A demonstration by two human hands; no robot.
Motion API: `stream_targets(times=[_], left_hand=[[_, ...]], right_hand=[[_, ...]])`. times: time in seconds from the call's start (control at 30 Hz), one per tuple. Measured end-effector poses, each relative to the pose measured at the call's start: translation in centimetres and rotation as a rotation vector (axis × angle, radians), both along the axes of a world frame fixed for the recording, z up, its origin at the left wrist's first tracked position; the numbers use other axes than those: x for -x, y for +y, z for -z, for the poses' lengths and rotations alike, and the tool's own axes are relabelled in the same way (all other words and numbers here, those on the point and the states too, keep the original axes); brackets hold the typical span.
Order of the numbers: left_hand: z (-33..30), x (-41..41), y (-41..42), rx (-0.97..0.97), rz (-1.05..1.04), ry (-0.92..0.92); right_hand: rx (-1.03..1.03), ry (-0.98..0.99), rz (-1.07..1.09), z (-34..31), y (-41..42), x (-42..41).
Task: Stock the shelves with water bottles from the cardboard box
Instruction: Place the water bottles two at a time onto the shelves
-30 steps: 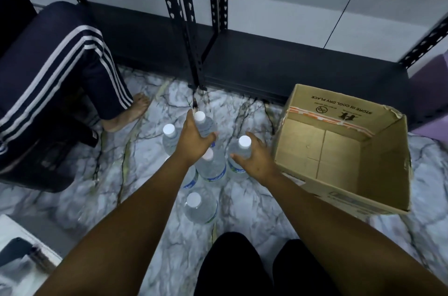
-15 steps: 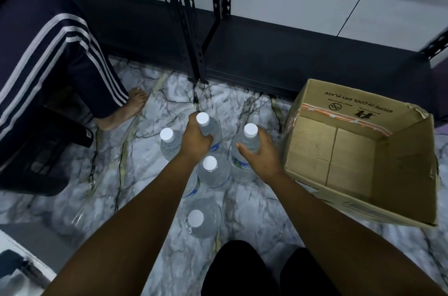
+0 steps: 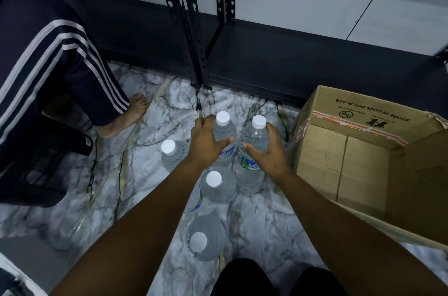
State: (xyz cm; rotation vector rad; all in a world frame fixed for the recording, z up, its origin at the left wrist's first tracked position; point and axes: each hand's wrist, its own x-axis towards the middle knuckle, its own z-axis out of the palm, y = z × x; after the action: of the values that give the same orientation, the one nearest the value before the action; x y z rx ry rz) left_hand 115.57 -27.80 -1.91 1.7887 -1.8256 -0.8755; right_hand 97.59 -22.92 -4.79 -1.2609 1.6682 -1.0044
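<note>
Both bottles had risen slightly off the floor (image 3: 150, 164): my left hand (image 3: 206, 144) gripped one bottle (image 3: 224, 134), my right hand (image 3: 268, 154) another (image 3: 255, 140), beside the box (image 3: 363, 114), before the shelf (image 3: 303, 60).

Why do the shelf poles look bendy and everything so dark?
Head view: the wide lens leans the shelf poles outward; dim light leaves the shelf nearly black; the white bottle caps stay sharp, and the right edge smears.
</note>
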Motion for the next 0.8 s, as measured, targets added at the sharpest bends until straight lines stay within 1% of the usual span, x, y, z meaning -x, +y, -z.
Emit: stream_targets(times=[0.07,0.13,0.2,0.27,0.37,0.47,0.6,0.7,0.8], left_hand=[[0.1,0.3,0.3,-0.004,0.011,0.061],[0.0,0.3,0.5,-0.05,0.023,0.134],[-0.2,0.2,0.5,-0.084,0.036,0.173],[-0.2,0.0,0.3,-0.077,0.044,0.198],[-0.2,-0.4,-0.3,-0.073,0.086,0.171],[-0.2,-0.7,-0.9,-0.161,0.092,0.133],[-0.3,-0.6,-1.2,-0.255,0.141,0.171],[-0.1,-0.2,-1.2,-0.178,0.153,0.168],[-0.1,0.0,-1.1,-0.105,0.092,0.077]], right_hand=[[-0.006,-0.018,0.007,0.0,-0.3,0.3],[-0.002,-0.018,-0.014,0.1,-0.5,0.6],[-0.009,0.004,-0.052,0.2,-0.5,0.9],[-0.001,0.022,-0.063,0.2,-0.6,1.0],[0.015,-0.003,-0.044,0.2,-0.8,0.8],[0.005,-0.048,0.014,0.3,-1.5,0.8],[-0.012,-0.12,0.033,0.3,-2.5,0.9],[-0.018,-0.134,0.012,0.1,-2.5,1.1],[0.004,-0.104,-0.009,0.4,-2.3,1.1]])
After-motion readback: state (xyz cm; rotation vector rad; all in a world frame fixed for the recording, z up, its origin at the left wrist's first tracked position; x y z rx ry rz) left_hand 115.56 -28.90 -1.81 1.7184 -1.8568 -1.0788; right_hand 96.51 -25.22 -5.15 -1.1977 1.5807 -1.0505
